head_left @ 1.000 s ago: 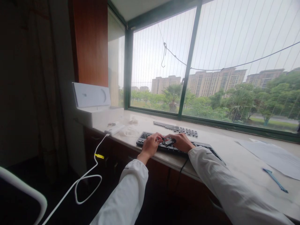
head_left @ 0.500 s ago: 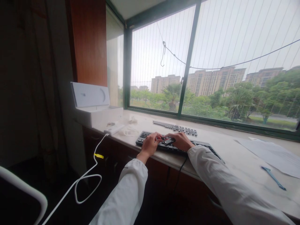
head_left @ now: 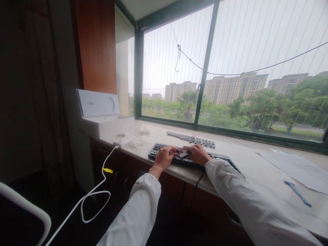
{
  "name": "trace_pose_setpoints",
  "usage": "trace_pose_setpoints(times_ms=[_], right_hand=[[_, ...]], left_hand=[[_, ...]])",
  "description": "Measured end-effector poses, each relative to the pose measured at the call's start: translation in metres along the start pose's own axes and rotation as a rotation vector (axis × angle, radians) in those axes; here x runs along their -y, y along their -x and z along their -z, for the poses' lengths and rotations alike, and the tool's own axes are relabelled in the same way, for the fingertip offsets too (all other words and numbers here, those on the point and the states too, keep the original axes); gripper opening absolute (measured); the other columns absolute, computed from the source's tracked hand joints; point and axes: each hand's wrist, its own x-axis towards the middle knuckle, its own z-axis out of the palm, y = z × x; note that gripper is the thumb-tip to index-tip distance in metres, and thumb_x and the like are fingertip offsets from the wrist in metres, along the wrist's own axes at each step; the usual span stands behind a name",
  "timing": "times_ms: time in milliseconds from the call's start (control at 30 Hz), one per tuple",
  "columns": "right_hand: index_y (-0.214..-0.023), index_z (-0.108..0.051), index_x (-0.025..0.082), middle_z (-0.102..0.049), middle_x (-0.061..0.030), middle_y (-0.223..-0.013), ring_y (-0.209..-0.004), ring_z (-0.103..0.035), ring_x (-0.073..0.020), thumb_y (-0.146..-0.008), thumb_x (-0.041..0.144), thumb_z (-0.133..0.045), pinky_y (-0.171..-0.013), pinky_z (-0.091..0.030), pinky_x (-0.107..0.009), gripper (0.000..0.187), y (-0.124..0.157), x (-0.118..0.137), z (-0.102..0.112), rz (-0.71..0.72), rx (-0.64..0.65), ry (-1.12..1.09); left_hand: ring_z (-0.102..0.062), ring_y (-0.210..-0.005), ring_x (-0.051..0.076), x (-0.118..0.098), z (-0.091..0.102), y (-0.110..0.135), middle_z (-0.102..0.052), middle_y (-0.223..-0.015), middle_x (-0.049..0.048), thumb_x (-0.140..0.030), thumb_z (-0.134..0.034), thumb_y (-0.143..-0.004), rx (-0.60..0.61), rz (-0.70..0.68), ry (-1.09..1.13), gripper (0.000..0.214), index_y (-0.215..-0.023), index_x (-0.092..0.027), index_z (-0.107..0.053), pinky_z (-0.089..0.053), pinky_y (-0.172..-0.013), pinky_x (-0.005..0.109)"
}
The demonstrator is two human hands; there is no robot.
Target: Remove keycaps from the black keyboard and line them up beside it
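A wide window [head_left: 238, 37] let flat, overcast daylight through dark green frames [head_left: 138, 75] and onto a pale, marbled countertop [head_left: 261, 184]. Beyond it stood beige apartment blocks [head_left: 238, 88], with green trees [head_left: 258, 114] spread in front of them. A reddish-brown wooden panel [head_left: 97, 48] rose at the window's left, and a wedge of off-white ceiling [head_left: 151, 8] showed above. Under the countertop, brown cabinet fronts [head_left: 133, 167] sank into shadow. The far left was dim: a grey strip of wall [head_left: 63, 75], then what was probably a hanging curtain [head_left: 42, 102].
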Motion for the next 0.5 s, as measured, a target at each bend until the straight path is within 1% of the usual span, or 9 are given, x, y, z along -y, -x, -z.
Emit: trace_pose_setpoints(times_ms=[133,367,500], right_hand=[[-0.105,-0.070,0.025,-0.072,-0.0021,-0.075,-0.070,-0.064,-0.0142,-0.076,0.016,-0.056,-0.065,-0.038,-0.021,0.034,-0.0004,0.0001,-0.0003,0.003,-0.006,-0.001],[-0.103,-0.071,0.028,-0.072,-0.0008,-0.075,-0.069,-0.065,-0.0141,-0.076,0.016,-0.057,-0.065,-0.037,-0.021,0.033,-0.0008,0.0019,0.0016,-0.008,-0.003,-0.013],[-0.105,-0.071,0.027,-0.072,-0.0012,-0.074,-0.069,-0.065,-0.0146,-0.074,0.017,-0.058,-0.065,-0.037,-0.021,0.035,-0.0007,0.0022,0.0018,-0.012,0.004,-0.009]], left_hand=[[-0.064,-0.076,0.015,-0.0006,-0.0004,0.0002,-0.073,-0.090,-0.0038,-0.029,-0.062,-0.083,-0.011,-0.001,-0.008,0.019,-0.100,-0.031,-0.067,-0.046,-0.071,0.025],[-0.064,-0.077,0.015,0.0001,-0.0011,-0.0002,-0.072,-0.090,-0.0036,-0.028,-0.062,-0.083,-0.021,-0.011,-0.007,0.014,-0.096,-0.029,-0.066,-0.045,-0.071,0.026],[-0.063,-0.076,0.015,0.0013,-0.0024,-0.0009,-0.071,-0.094,-0.0015,-0.027,-0.063,-0.082,-0.041,-0.004,-0.023,0.015,-0.097,-0.027,-0.066,-0.045,-0.072,0.026]])
